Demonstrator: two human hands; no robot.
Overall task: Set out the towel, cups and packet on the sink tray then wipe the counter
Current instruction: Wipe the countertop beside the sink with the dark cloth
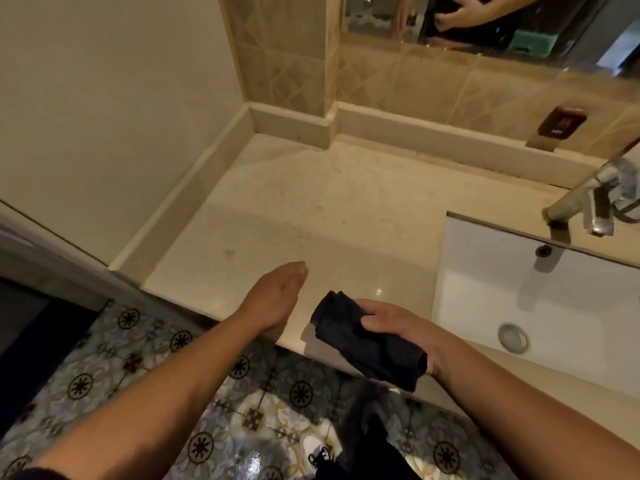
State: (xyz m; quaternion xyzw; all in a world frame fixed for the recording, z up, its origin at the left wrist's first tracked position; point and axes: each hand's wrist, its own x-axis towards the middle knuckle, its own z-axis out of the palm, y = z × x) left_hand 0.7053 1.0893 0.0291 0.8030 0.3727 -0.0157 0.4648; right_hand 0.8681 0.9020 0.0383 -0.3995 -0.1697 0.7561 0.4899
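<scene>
Dark cloth — right hand half-covering.

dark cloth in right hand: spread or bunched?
Bunched: the dark cloth sits rolled in the right hand, fingers over it, at the counter edge.

Both forearms are bare, with a dark sleeve edge, dark trousers and a white shoe.
</scene>
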